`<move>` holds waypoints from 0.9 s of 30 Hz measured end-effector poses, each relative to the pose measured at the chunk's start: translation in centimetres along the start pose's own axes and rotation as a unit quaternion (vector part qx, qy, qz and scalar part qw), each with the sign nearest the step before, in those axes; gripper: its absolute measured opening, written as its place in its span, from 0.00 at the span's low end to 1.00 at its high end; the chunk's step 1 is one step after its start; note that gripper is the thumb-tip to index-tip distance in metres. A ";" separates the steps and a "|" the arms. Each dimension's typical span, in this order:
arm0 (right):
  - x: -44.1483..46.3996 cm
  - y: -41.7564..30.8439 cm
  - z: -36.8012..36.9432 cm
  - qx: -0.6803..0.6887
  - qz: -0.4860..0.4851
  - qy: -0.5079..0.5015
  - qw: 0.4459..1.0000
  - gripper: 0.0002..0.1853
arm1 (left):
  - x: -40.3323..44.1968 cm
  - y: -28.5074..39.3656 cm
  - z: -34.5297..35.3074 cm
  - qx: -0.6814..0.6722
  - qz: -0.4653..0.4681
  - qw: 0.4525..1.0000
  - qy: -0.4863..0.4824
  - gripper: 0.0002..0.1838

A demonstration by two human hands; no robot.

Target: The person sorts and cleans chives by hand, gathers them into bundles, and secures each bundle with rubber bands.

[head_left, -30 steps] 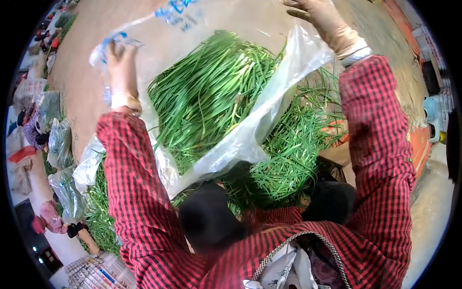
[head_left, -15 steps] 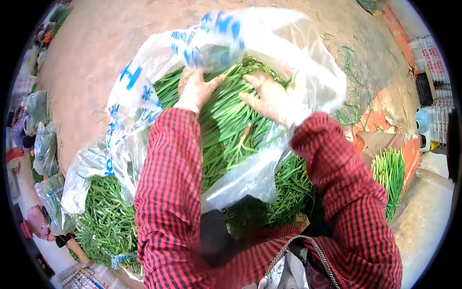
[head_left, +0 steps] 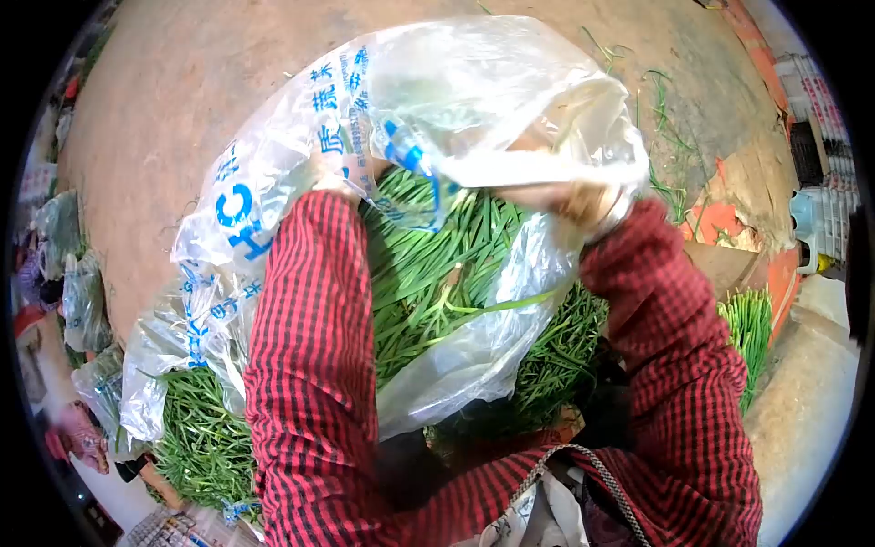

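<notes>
A clear plastic bag [head_left: 492,64] with blue printing bulges around a heap of long, chive-like green stalks [head_left: 437,255]. My left hand [head_left: 337,180] is at the left inside of the bag's mouth, mostly covered by printed film, so its fingers do not show. At the right side of the mouth, my right hand [head_left: 583,202] is blurred and partly behind a white fold of plastic; whether its fingers grip the film is unclear. Near my lap, the bag's lower edge [head_left: 456,392] lies loosely folded over.
More cut greens [head_left: 205,438] lie at the lower left, partly under plastic. An upright bundle of green stalks [head_left: 747,333] stands on the right by an orange sheet [head_left: 782,292]. Filled bags [head_left: 85,301] line the far left. Crates [head_left: 829,223] stand at the right edge.
My hands, earlier spread on top of the stalks, have moved apart, the right one outward. The bag's film now hangs over the left hand and the heap's far part.
</notes>
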State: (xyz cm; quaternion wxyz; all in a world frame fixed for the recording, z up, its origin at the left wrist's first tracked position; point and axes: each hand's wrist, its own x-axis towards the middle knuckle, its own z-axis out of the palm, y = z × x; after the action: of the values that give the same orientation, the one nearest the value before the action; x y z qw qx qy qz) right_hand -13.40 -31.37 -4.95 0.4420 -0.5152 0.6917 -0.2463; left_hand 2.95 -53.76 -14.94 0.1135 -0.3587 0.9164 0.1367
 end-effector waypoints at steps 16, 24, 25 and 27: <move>-2.9 -13.6 15.4 0.280 -0.169 -0.079 0.942 0.38 | -27.2 -3.6 2.0 -0.621 -0.019 0.760 0.190 0.36; -12.8 -24.8 15.7 0.268 -0.360 -0.080 0.890 0.36 | -39.1 -1.5 -6.5 -0.784 -0.041 0.518 0.340 0.23; -13.9 -25.6 14.5 0.202 -0.405 -0.024 0.892 0.40 | -40.0 -0.4 -8.2 -0.786 -0.013 0.503 0.358 0.22; -16.1 -27.2 12.3 0.065 -0.468 0.112 0.874 0.50 | -41.5 2.1 -11.5 -0.797 0.046 0.466 0.380 0.19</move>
State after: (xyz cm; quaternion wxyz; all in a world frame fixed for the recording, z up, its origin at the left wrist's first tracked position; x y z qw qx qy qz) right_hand 11.96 -24.46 16.41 0.2275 -0.7175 0.3971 -0.5251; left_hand 29.96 -30.10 8.87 -0.5875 -0.2676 0.3781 0.6635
